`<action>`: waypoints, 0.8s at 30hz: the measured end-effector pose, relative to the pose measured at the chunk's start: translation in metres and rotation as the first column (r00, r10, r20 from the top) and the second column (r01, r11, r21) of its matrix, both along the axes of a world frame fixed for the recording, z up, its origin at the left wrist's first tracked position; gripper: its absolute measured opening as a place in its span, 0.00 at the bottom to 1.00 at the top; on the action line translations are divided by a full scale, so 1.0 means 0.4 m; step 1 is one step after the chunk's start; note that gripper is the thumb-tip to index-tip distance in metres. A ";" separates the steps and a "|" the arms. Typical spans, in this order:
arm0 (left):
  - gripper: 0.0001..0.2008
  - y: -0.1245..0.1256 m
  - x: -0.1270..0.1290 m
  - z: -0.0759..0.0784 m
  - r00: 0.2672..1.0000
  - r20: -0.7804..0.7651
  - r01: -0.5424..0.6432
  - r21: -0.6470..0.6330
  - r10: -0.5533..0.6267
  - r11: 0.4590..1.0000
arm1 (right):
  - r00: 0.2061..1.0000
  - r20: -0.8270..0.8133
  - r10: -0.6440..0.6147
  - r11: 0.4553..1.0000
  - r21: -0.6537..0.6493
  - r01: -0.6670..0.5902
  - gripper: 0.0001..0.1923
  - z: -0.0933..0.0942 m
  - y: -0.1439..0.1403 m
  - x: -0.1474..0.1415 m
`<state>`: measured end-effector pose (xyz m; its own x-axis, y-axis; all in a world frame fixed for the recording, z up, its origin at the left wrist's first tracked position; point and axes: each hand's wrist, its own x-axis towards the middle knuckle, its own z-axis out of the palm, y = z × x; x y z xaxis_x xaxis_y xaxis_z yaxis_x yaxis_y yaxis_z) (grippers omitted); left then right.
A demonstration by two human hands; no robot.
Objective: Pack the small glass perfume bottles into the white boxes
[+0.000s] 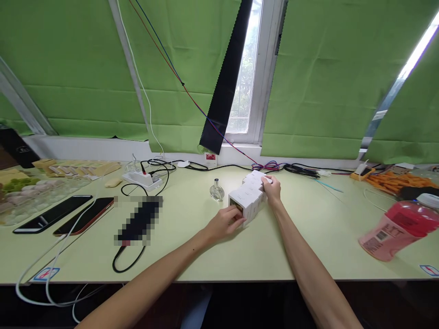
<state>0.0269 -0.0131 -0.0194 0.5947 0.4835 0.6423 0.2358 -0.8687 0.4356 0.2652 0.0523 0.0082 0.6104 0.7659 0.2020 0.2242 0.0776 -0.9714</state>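
A row of several small white boxes [249,192] stands on the pale green table [240,256], running from near to far. My left hand [226,223] grips the nearest box at the row's front end, fingers curled on its open face. At the far end, my right hand [272,188] presses against the side of the row. A small clear glass bottle [216,190] stands just left of the boxes, touched by neither hand.
Two phones [51,214] and a blurred dark device [139,220] with cables lie at the left. A white power strip [142,178] sits behind them. A pink bottle [399,230] lies at the right, orange items [394,180] beyond it. Green curtains hang behind.
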 end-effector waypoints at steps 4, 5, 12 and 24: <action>0.09 -0.020 0.017 -0.001 0.996 -0.085 0.034 0.063 -0.029 0.997 | 0.969 -0.126 0.212 0.976 0.083 -0.203 0.20 -0.006 0.054 -0.001; 0.09 -0.024 0.022 -0.002 0.995 -0.101 0.022 0.076 -0.015 0.997 | 0.949 -0.157 0.273 0.961 0.099 -0.260 0.21 -0.006 0.067 -0.004; 0.13 -0.042 0.069 -0.013 0.976 -0.216 0.038 0.182 0.002 0.983 | 0.877 -0.159 0.453 0.892 0.070 -0.447 0.22 0.014 0.145 -0.044; 0.23 0.001 0.077 -0.014 0.972 -0.225 -0.070 0.007 0.069 0.998 | 0.801 -0.131 0.584 0.809 0.016 -0.588 0.21 0.012 0.283 -0.093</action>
